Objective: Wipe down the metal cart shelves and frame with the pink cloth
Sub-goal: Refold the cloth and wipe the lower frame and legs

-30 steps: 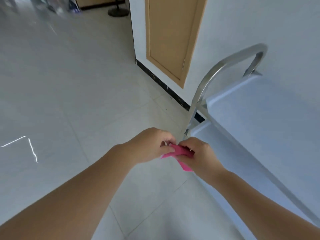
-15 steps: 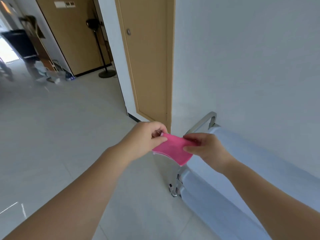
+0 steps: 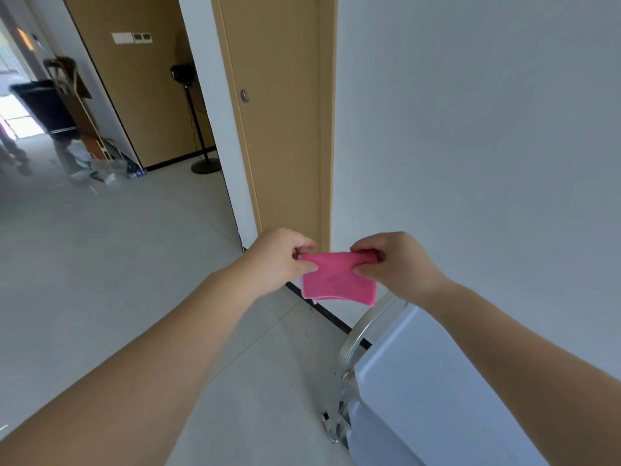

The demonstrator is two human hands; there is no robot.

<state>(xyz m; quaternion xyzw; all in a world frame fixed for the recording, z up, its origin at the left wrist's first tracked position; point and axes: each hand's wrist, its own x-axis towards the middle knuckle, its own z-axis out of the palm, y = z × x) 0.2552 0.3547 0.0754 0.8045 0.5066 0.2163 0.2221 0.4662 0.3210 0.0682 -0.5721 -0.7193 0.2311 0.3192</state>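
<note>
While the pink cloth hangs stretched in the air, clear of the metal cart, wiping looks not yet begun. The left hand pinches its upper left corner and the right hand its bunched right corner. The top shelf, the frame handle and what may be a lower shelf are all left to do.

Pink cloth — small, hanging flat above metal cart — shelves pale, frame shiny.
</note>
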